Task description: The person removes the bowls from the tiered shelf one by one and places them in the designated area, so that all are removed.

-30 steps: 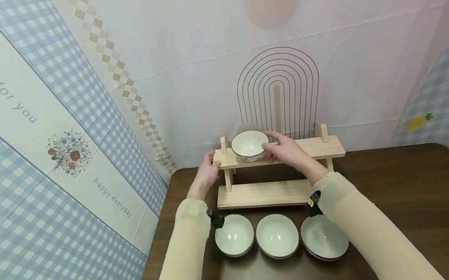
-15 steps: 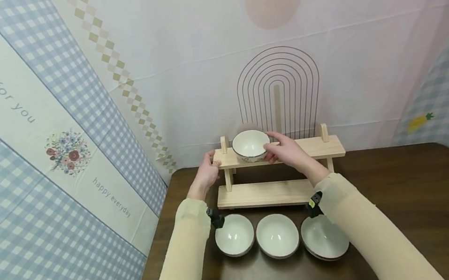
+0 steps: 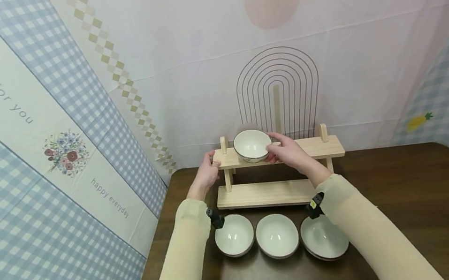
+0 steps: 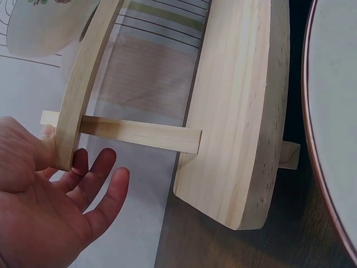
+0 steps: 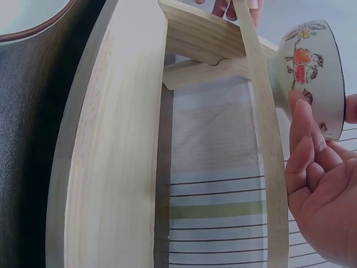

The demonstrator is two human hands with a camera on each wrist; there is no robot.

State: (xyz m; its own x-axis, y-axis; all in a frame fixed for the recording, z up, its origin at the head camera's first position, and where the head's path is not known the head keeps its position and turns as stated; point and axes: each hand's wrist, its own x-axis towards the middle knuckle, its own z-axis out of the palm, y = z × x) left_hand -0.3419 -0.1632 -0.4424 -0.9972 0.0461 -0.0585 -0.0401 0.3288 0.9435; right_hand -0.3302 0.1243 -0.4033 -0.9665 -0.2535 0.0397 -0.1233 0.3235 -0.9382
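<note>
A small white bowl (image 3: 252, 145) with a dark rim stands on the left part of the upper board of a two-tier wooden shelf (image 3: 315, 147). My right hand (image 3: 287, 151) holds the bowl at its right side, thumb at the rim and fingers against the outer wall. Painted birds and leaves decorate that wall, as the right wrist view of the bowl (image 5: 312, 72) shows. At the upper board's left end, my left hand (image 3: 206, 171) grips the wood. In the left wrist view the left hand (image 4: 50, 206) has its thumb over the board and fingers beneath.
In front of the shelf, a row of white bowls stands on the dark wooden table (image 3: 397, 193): a left bowl (image 3: 235, 236), a middle bowl (image 3: 277, 236) and a right stack (image 3: 325, 238), partly under my right sleeve. A printed cloth (image 3: 184, 93) hangs behind.
The bowl on the upper board has shifted slightly to the right, with my right hand still on it. My left hand has stayed at the shelf's end.
</note>
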